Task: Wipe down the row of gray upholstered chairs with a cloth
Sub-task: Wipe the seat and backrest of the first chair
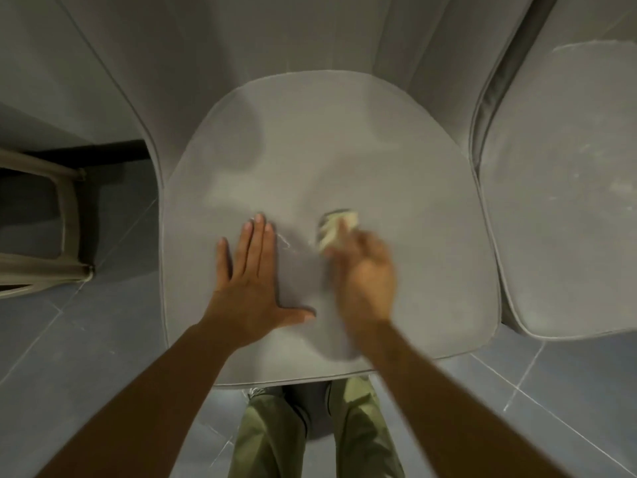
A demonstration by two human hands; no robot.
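Note:
A gray upholstered chair fills the middle of the view, its seat cushion (pixel 396 160) right below me and its backrest (pixel 275 39) behind. My left hand (pixel 251 277) lies flat on the front of the seat, fingers straight and thumb spread. My right hand (pixel 365 270) is blurred by motion and grips a small pale cloth (pixel 336 227) pressed against the seat. Faint white marks show on the fabric between my two hands.
A second gray chair (pixel 565 201) stands close on the right, its seat streaked with pale marks. At the left edge is a beige frame (pixel 65 215) on the blue-gray tiled floor (pixel 103 339). My legs in green trousers (pixel 269 436) stand at the seat's front edge.

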